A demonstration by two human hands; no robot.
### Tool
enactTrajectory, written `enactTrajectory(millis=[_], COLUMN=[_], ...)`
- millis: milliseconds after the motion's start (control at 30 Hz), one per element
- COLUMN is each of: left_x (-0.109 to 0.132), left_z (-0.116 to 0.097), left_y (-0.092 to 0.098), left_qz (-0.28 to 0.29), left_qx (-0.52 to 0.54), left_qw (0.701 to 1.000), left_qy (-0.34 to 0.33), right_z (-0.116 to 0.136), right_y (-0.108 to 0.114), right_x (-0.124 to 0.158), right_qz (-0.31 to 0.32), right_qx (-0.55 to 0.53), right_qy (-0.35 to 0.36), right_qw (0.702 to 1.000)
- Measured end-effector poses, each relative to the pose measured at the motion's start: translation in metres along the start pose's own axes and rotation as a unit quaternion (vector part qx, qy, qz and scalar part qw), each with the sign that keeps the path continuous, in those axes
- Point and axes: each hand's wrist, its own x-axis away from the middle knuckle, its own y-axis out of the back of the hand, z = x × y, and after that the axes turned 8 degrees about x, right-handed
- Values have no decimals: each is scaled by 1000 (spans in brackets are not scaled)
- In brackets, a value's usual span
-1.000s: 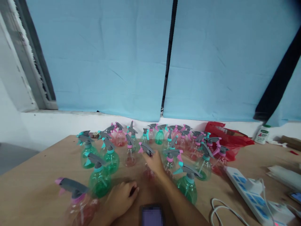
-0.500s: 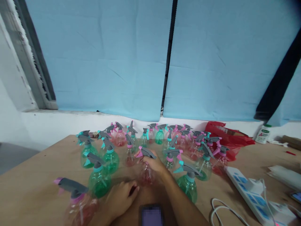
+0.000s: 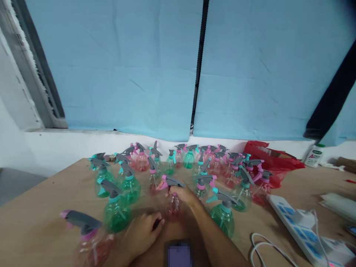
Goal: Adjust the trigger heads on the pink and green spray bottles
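Note:
My right hand (image 3: 182,194) is closed around the neck of a pink spray bottle (image 3: 174,209), which stands upright on the table in the middle. Its grey and pink spray head shows above my fingers. Curled on the table to the left of that bottle, my left hand (image 3: 146,230) has its thumb and fingers bent towards each other; whether anything is inside them is hidden. A pink bottle (image 3: 96,249) stands beside my left wrist, and a green bottle (image 3: 117,215) is just behind. Right of my right forearm is another green bottle (image 3: 223,218).
Several more green and pink spray bottles stand across the table (image 3: 36,211). A red plastic bag (image 3: 272,163) and a white bottle (image 3: 315,155) are at the back right. A power strip (image 3: 297,230) with a white cable lies at the right, a phone (image 3: 178,255) at the front.
My right hand has shifted slightly on the neck of the pink bottle, its fingers now lower under the spray head. My left hand has hardly moved. The view has shifted a little.

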Motion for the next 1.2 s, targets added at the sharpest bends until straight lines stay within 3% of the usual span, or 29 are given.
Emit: enactTrajectory(millis=[133,300,533,867,1067,1200], left_x=[-1,0,-1,0,-1,-2], left_z=[3,1,0,-2,3,3], left_y=[-2,-1,0,1,-4,-3], left_qz=[-9,4,10,7,-5,-3], left_qx=[-2,-7,3,6,7,10], left_qw=[1000,1000,1000,1000,1000,1000], left_qy=[-3,4,-4,-9,-14,-15], right_z=[-5,-11,-8,-15,-21,-16], right_y=[0,0,-2,0,-4,-3], right_x=[-1,-2,-2,-6,-5,-6], right_qz=[14,-23,-18,-2,-53,-48], right_qx=[-28,14,-6,17,-30,-13], right_qy=[-3,-50,-10,-9,-34,-21], right_qw=[1000,998,1000,1000,998,999])
